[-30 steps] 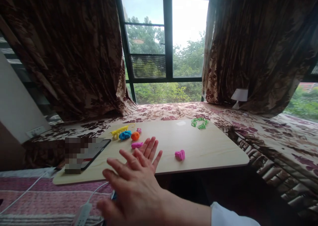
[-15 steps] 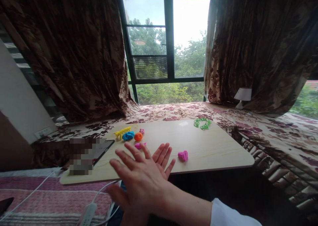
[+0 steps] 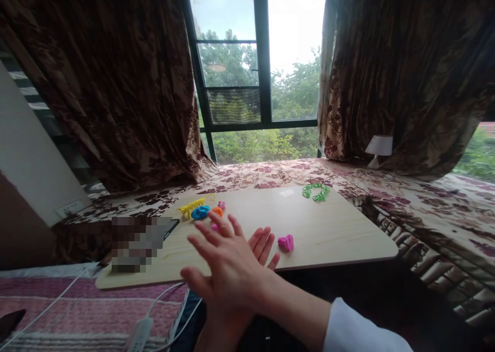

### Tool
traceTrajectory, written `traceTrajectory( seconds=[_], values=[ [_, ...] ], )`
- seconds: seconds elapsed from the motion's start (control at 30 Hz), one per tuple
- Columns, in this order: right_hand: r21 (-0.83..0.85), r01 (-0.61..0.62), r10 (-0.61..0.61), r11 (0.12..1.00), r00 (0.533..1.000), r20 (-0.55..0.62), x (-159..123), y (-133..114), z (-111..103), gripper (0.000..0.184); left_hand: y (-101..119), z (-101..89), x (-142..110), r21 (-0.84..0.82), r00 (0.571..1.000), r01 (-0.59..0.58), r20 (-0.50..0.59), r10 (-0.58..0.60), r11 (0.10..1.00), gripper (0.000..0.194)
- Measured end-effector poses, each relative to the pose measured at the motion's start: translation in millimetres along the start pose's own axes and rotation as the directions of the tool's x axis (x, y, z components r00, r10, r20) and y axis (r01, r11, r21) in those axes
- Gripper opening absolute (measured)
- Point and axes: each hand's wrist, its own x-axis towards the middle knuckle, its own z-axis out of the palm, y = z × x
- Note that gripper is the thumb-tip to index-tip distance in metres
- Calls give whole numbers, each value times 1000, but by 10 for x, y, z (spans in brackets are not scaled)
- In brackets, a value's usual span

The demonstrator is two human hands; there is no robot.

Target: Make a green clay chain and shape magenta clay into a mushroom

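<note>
My right hand (image 3: 234, 274) lies palm down across my left hand (image 3: 263, 245), its fingers spread towards the far left. Beneath it my left hand is turned palm up with its fingers stretched out to the right. Whether anything lies between the palms is hidden. A magenta clay-like lump (image 3: 286, 243) sits on the table just right of my left fingertips. Beyond my right fingers are an orange lump (image 3: 217, 211), partly covered, a blue lump (image 3: 200, 213), a yellow animal-like figure (image 3: 192, 206) and a small pink piece (image 3: 221, 204). Another magenta piece (image 3: 214, 228) shows between my fingers.
A pale wooden table (image 3: 340, 238) stands before me. At its far right lies a green openwork ring (image 3: 316, 193); a dark-edged flat device (image 3: 170, 229), partly blurred out, is at the left. A power strip (image 3: 141, 334) with white cables lies lower left. A lamp (image 3: 379, 147) stands beyond.
Both hands have moved slightly right, still laid across each other. My right fingers now cover part of the orange lump. The things on the table have stayed in place.
</note>
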Motion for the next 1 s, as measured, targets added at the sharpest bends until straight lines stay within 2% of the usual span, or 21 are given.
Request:
traceTrajectory(
  seconds=[0.07, 0.13, 0.2, 0.27, 0.3, 0.33, 0.4, 0.43, 0.47, 0.53, 0.6, 0.67, 0.73, 0.77, 0.8, 0.83, 0.9, 0.93, 1.0],
  values=[
    [-37, 0, 1, 999, 1000, 12, 68, 160, -69, 44, 113, 124, -60, -9, 994, -77, -74, 76, 997, 55],
    [-58, 53, -49, 997, 997, 61, -34, 241, -103, 41, 283, 154, -88, 0, 987, -100, -124, 99, 995, 50],
    [-29, 187, -182, 982, 975, 131, -225, 189, -76, 49, 388, 73, -63, 16, 986, -97, -131, 98, 995, 50],
    [4, 294, -291, 956, 942, 165, -349, 48, -12, 53, 355, -46, -4, 39, 990, -65, -120, 69, 997, 52],
    [15, 308, -307, 951, 939, 156, -347, -20, 19, 54, 292, -88, 24, 54, 993, -33, -115, 39, 998, 54],
    [13, 280, -280, 960, 952, 127, -297, -67, 42, 53, 214, -105, 44, 69, 994, 1, -108, 6, 998, 56],
    [-10, 116, -116, 993, 992, 41, -102, -63, 48, 52, 79, -61, 48, 86, 995, 30, -96, -22, 996, 57],
    [-26, -9, 9, 1000, 1000, -9, 2, -12, 35, 49, 51, -11, 34, 81, 995, 12, -97, -4, 997, 56],
    [-33, -74, 74, 997, 997, -4, 80, 57, 15, 46, 58, 46, 13, 70, 993, -36, -112, 43, 997, 53],
    [-26, -60, 61, 998, 998, 29, 97, 193, -12, 45, 167, 133, -26, 60, 979, -122, -159, 131, 991, 47],
    [-8, 18, -17, 1000, 997, 77, -64, 242, 4, 46, 319, 151, -38, 92, 967, -123, -214, 140, 988, 46],
    [45, 140, -145, 989, 981, 131, -270, 191, 50, 61, 394, 122, -17, 194, 944, -127, -277, 179, 973, 46],
    [104, 157, -170, 982, 977, 128, -343, 119, 86, 71, 333, 115, 18, 339, 899, -166, -334, 283, 926, 47],
    [122, 104, -119, 987, 985, 122, -302, 105, 91, 71, 262, 136, 31, 406, 866, -201, -351, 356, 891, 47],
    [141, 39, -53, 989, 994, 100, -218, 115, 86, 68, 182, 170, 39, 429, 859, -208, -349, 374, 879, 47],
    [157, -34, 24, 987, 997, 69, -110, 144, 74, 65, 107, 211, 41, 434, 863, -208, -340, 373, 877, 46],
    [182, -163, 157, 970, 986, 47, 80, 217, 43, 57, 30, 270, 34, 377, 898, -195, -302, 319, 905, 45],
    [182, -186, 182, 966, 983, 37, 121, 235, 34, 55, 40, 270, 30, 351, 913, -188, -282, 295, 917, 45],
    [168, -138, 136, 976, 990, 27, 55, 196, 44, 54, 139, 199, 29, 343, 920, -194, -261, 291, 919, 45]
  ],
)
